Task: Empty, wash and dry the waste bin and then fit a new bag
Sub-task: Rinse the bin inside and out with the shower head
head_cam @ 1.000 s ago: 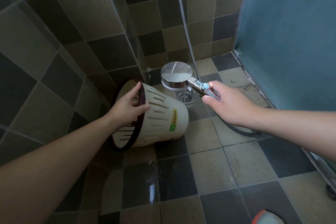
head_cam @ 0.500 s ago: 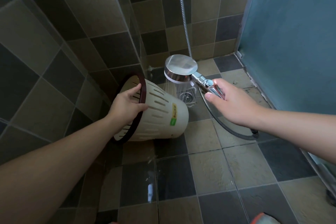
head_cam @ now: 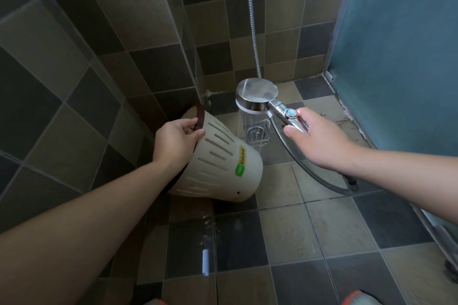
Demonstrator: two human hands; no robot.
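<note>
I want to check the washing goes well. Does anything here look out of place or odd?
One thing stands out: the spray from the shower head falls onto the floor drain, beside the waste bin, not into it. The left hand grips the bin's dark rim and tilts its opening away from the water. The right hand holds the shower handle.

- Two hands are showing: left hand, right hand.
- One cream waste bin is lying tilted.
- One shower head is spraying.
- One metal hose is trailing.
- One floor drain is showing.
- Two stickers are showing on the bin.
</note>
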